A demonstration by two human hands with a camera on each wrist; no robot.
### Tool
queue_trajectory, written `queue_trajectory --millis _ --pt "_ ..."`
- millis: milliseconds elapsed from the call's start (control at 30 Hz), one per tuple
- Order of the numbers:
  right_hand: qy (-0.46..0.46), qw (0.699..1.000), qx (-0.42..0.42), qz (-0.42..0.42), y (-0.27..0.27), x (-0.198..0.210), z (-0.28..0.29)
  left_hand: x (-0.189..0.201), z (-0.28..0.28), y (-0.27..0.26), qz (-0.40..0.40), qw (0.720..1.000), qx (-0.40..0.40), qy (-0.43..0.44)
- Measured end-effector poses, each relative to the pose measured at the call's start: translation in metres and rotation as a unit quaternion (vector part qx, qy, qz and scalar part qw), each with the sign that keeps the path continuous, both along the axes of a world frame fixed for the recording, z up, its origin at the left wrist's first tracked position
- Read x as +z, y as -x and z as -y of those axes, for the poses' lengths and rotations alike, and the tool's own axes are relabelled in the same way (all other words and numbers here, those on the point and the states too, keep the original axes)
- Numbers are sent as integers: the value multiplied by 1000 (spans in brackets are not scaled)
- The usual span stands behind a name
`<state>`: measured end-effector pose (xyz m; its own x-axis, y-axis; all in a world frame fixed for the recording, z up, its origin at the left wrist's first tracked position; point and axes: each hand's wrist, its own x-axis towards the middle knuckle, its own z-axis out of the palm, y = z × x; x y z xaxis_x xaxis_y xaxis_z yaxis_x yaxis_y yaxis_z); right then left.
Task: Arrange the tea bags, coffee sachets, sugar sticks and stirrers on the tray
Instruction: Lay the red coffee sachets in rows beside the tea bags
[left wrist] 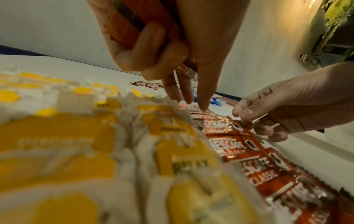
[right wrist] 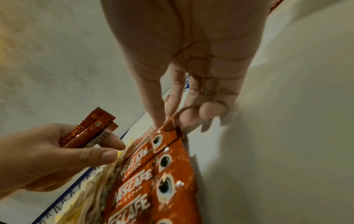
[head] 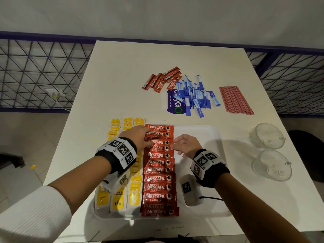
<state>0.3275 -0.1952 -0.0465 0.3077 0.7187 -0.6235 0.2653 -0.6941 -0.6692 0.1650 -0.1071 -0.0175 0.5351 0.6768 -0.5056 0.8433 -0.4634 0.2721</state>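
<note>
Coffee sachets, red and overlapping, lie in a column down the middle of a white tray on a white table, seen from the head camera. Yellow tea bags fill the tray's left side. The left hand holds a few spare sachets above the column's far end. The right hand rests at the column's right edge, fingers loosely bent. Farther back on the table lie more loose red sachets, a heap of blue sugar sticks and a bundle of red stirrers. Two glass cups stand at the right.

From the left wrist camera, the left hand's curled fingers grip the spare sachets while two straight ones reach down to the column.

From the right wrist camera, the right hand's thumb and forefinger pinch the end of one sachet in the column.
</note>
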Motion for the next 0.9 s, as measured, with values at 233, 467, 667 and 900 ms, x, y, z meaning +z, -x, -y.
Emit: queue_trajectory --millis 233,467,667,900 --pt "-126 991 14 -50 -5 29 -2 12 0 -2 88 981 44 170" --pt "-160 981 105 -45 3 43 -17 29 8 -4 201 906 104 357" --pt "-144 980 60 -125 -5 41 -18 28 5 11 191 918 128 322" --pt "-176 976 39 -123 -11 41 -15 25 7 27 259 864 276 331"
